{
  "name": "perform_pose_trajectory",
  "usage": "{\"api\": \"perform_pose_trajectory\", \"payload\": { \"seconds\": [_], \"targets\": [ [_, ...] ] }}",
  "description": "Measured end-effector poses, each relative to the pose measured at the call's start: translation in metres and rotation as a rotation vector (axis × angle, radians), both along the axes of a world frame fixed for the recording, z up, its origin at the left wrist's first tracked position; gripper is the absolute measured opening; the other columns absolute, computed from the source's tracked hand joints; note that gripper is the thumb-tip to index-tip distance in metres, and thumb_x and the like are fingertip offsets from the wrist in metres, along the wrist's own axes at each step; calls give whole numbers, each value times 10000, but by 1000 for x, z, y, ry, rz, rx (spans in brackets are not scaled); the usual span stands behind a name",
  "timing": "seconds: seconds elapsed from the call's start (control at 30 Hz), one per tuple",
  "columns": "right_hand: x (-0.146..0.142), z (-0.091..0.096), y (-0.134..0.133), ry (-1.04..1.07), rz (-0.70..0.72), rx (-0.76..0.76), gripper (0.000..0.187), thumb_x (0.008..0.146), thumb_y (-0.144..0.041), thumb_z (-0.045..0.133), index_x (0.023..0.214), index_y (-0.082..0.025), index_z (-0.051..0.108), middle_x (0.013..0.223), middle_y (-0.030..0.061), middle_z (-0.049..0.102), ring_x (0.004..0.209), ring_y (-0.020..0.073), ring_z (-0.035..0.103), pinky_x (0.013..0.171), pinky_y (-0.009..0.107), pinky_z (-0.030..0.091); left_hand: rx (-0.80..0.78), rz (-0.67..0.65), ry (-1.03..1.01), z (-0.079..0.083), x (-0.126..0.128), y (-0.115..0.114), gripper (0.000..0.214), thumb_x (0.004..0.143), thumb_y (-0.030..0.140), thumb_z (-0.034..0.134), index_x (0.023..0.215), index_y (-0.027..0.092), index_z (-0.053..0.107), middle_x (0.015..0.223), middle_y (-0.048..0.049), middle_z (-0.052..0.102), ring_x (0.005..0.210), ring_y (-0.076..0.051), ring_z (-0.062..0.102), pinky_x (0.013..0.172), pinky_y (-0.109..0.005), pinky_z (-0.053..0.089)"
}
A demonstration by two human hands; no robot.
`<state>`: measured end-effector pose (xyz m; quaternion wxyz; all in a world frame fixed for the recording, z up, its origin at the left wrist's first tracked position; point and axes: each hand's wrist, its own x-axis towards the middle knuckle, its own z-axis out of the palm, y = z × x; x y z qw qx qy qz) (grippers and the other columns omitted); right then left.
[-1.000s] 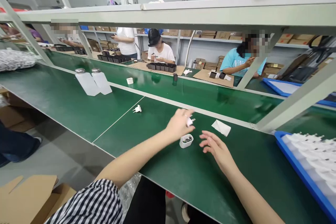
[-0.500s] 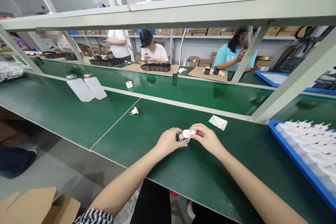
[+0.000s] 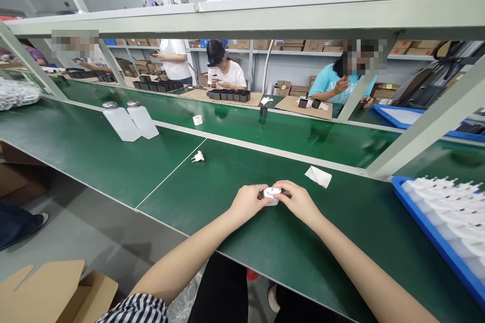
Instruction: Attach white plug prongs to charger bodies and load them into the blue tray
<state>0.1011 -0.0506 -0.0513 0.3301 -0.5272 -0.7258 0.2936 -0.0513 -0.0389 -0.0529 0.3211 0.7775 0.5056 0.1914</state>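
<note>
A small white charger housing [image 3: 272,195] sits just above the green bench [image 3: 235,176], pinched between both my hands. My left hand [image 3: 247,202] grips its left side with curled fingers. My right hand [image 3: 299,200] holds its right side and presses a white plug cap onto its top. The two parts look closed together. A loose white plug piece [image 3: 197,157] lies on the bench to the left, out of reach of either hand.
A white paper scrap [image 3: 318,176] lies behind my right hand. A blue tray [image 3: 420,214] of white plug parts is at the right. Two white bottles [image 3: 131,120] stand at the left. Other people work across the far bench. Cardboard boxes [image 3: 56,292] sit on the floor.
My hands came together on the white housing, and the cap my left hand held a second ago now sits pressed on top of it.
</note>
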Motion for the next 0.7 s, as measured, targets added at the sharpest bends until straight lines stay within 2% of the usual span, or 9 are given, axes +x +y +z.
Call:
{"api": "perform_pose_trajectory", "payload": {
  "seconds": [0.1, 0.17, 0.23, 0.37, 0.53, 0.6, 0.7],
  "targets": [
    [1, 2, 0, -81, 11, -10, 146, 682, -205, 455, 778, -197, 564, 865, 15, 577, 778, 135, 531, 682, 240, 420, 75, -44, 127, 6, 1, 0, 235, 681, 293, 468, 879, 210, 566, 730, -3, 605, 665, -142, 555, 596, -211, 397],
    [3, 6, 1, -174, 27, -45, 178, 671, -189, 472, 818, -196, 571, 894, 22, 588, 806, 152, 532, 706, 254, 404, 121, -87, 272, 15, 3, 2, 227, 697, 303, 455, 852, 194, 580, 745, -34, 602, 683, -170, 558, 588, -233, 398],
    [3, 13, 4, -277, 51, -113, 206, 652, -171, 494, 838, -195, 580, 894, 26, 601, 805, 167, 539, 697, 261, 396, 103, -126, 429, 27, 7, 5, 222, 699, 304, 460, 803, 166, 598, 737, -66, 602, 690, -194, 562, 578, -249, 401],
    [-2, 32, 17, -502, 109, -269, 138, 582, -135, 555, 708, -166, 602, 693, 25, 625, 672, 176, 560, 561, 234, 388, -65, -188, 628, 49, 22, 17, 242, 593, 272, 588, 782, 123, 608, 718, -97, 610, 695, -215, 568, 568, -248, 418],
    [-16, 50, 32, -763, 177, -354, 141, 467, -73, 604, 574, -163, 583, 560, 9, 582, 548, 168, 540, 439, 212, 320, -209, -292, 748, 59, 40, 35, 358, 495, 185, 666, 835, 105, 589, 649, -75, 613, 609, -190, 572, 566, -259, 440],
    [-16, 50, 35, -770, 190, -371, 121, 460, -71, 601, 538, -159, 574, 532, 6, 565, 527, 161, 530, 431, 210, 310, -272, -363, 774, 60, 44, 41, 341, 500, 137, 656, 832, 105, 585, 642, -57, 613, 555, -162, 566, 570, -256, 446],
    [-11, 46, 35, -642, 223, -397, 124, 480, -80, 580, 567, -168, 580, 538, -10, 562, 546, 147, 526, 457, 201, 322, -399, -485, 751, 61, 49, 47, 256, 514, 109, 638, 765, 105, 588, 608, -25, 601, 506, -127, 549, 569, -241, 451]
  ]
}}
